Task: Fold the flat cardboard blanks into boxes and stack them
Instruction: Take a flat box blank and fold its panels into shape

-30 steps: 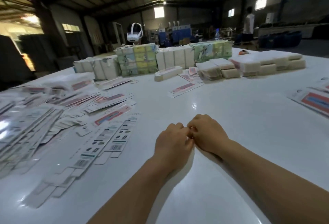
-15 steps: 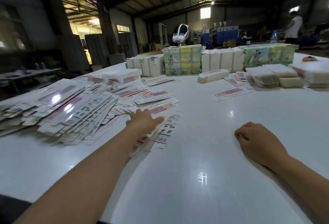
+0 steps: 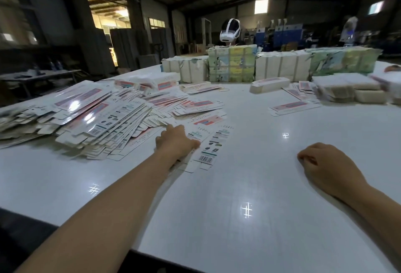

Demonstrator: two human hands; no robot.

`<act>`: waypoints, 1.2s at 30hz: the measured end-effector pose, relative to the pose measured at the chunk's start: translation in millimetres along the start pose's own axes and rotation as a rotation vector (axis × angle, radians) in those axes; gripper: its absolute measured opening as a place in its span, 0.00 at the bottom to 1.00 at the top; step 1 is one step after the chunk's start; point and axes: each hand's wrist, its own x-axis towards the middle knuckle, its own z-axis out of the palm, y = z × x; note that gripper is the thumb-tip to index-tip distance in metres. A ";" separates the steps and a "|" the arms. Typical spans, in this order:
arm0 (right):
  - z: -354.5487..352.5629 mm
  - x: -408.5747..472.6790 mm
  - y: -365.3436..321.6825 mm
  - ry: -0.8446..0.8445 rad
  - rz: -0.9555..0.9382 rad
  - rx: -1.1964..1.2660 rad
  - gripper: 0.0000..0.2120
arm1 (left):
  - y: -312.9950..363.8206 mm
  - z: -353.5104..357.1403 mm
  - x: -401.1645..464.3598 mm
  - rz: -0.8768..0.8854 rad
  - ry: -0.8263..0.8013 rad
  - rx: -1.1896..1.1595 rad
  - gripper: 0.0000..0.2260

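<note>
While my left hand (image 3: 176,141) presses flat on a cardboard blank (image 3: 208,147) beside the heap (image 3: 91,121), my right hand (image 3: 323,164) rests loosely curled, empty, on the table (image 3: 260,186).

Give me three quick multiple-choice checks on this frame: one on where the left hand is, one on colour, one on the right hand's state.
1. Where is the left hand?
A. on the flat blanks at the edge of the pile of flat blanks
B. on the wrapped bundles at the far side
C. off the table

2. What colour is the table?
A. brown
B. white
C. green

3. What is the right hand doing?
A. gripping a folded box
B. pinching a blank
C. resting on the table, fingers loosely curled, holding nothing

Answers:
1 A, its palm lies on the barcode-printed blanks.
2 B, the glossy top is white.
3 C, nothing shows in it.
</note>
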 end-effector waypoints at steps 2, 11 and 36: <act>0.2 -0.2 0.4 0.004 -0.007 -0.001 0.13 | 5.0 -3.1 0.0 0.053 0.072 0.124 0.32; 0.0 -2.1 -1.5 0.002 0.008 0.014 0.12 | 21.0 -4.1 -2.5 0.260 0.234 0.483 0.26; -33.6 -1.1 3.1 -0.108 0.385 1.517 0.18 | 161.7 55.5 -113.5 1.161 0.703 -0.068 0.15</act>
